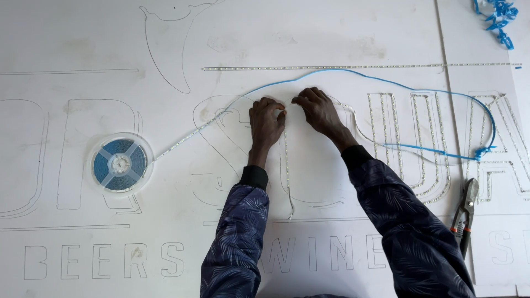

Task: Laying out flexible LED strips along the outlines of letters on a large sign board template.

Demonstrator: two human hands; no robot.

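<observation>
A large white sign board (309,33) with outlined letters lies flat under me. My left hand (265,122) and my right hand (318,110) sit close together on the curve of a large letter outline, both pinching a thin white light strip (285,160) that runs down between them. The strip leads left from my hands to a clear reel with a blue core (120,164). A blue backing ribbon (353,72) arcs from the strip over my hands to the right and ends in a tangle (482,150).
Pliers with orange-and-black handles (465,212) lie at the right by my forearm. Another straight strip (331,67) runs across the board above my hands. A heap of blue ribbon scraps (498,16) lies top right. Letters on the right carry fitted strips (425,138).
</observation>
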